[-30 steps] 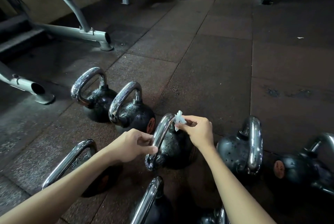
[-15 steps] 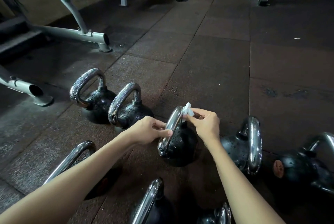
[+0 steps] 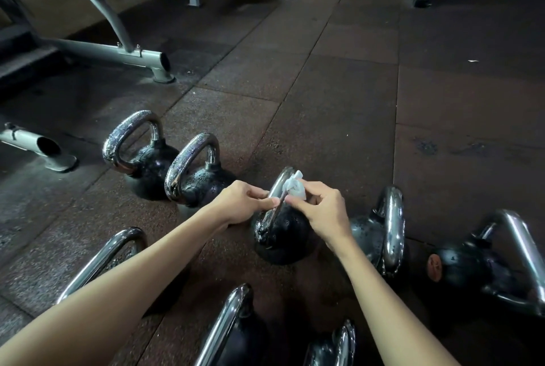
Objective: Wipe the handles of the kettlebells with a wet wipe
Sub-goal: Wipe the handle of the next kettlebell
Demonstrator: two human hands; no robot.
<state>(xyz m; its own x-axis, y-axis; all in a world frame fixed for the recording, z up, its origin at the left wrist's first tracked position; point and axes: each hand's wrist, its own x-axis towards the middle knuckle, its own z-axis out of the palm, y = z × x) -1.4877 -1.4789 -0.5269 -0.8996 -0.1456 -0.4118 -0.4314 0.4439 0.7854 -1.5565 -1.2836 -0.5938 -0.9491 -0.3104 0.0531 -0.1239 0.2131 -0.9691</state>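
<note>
While the left hand pinches the chrome handle and the right hand grips the wet wipe, the tilted kettlebell could topple.

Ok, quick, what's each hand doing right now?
Left hand: closed, pinching the kettlebell handle.
Right hand: closed, holding the wet wipe against that handle.

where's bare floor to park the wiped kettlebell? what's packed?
Free: wide mat floor beyond the kettlebell row, bordered left by the grey machine foot. Crowded: near side, where the kettlebell being wiped sits between the left hand, right hand with wet wipe, and chrome-handled neighbours.
</note>
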